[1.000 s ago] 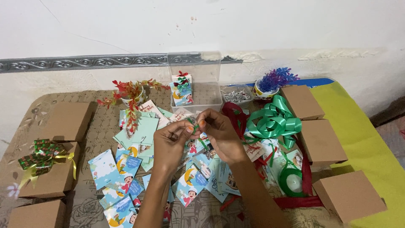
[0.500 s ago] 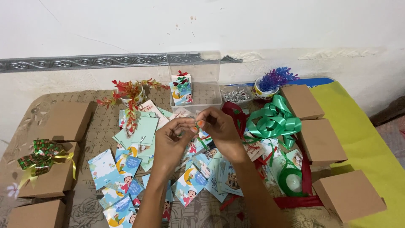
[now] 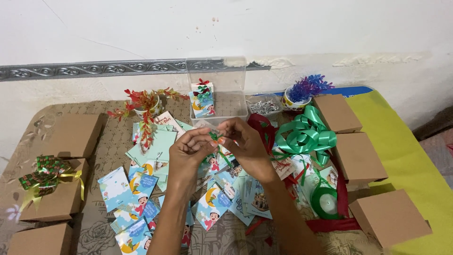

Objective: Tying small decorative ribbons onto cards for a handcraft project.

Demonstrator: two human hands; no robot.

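- Two bare forearms come up from the near edge and meet over the middle of the table (image 3: pixel 108 141), which has a brownish patterned cloth on it.
- Nearest stuff: plain brown boxes, one at the near left corner (image 3: pixel 40 240) and one at the near right (image 3: pixel 389 218), that one sitting partly on a yellow-green sheet (image 3: pixel 410 156).
- Under the arms there's a big scatter of small illustrated cards (image 3: pixel 137 189), mostly blue and mint, fanned out toward the near left.
- Just right of the right forearm: a spool of green ribbon (image 3: pixel 325 202) lying on some red ribbon (image 3: pixel 330 224).
- Left side, a bit farther: a brown box topped with a green and gold bow (image 3: pixel 45 177).
- Left hand (image 3: pixel 188 151) and right hand (image 3: pixel 245 141) are both pinched closed on a little green ribbon piece (image 3: pixel 216 137), held between the fingertips above the cards, roughly mid-table. Too small to say exactly how it's folded.
- Right of the hands: a big shiny green bow (image 3: pixel 306 134), with two more brown boxes (image 3: pixel 349 137) lined up beyond it.
- Far side: a clear plastic box (image 3: pixel 222 89) with one decorated card standing inside, a red leafy plant decoration (image 3: pixel 144 101) to its left, a small tray of silver bits (image 3: pixel 264 106) and a cup with a purple tuft (image 3: pixel 304 92) to its right, all near the wall.
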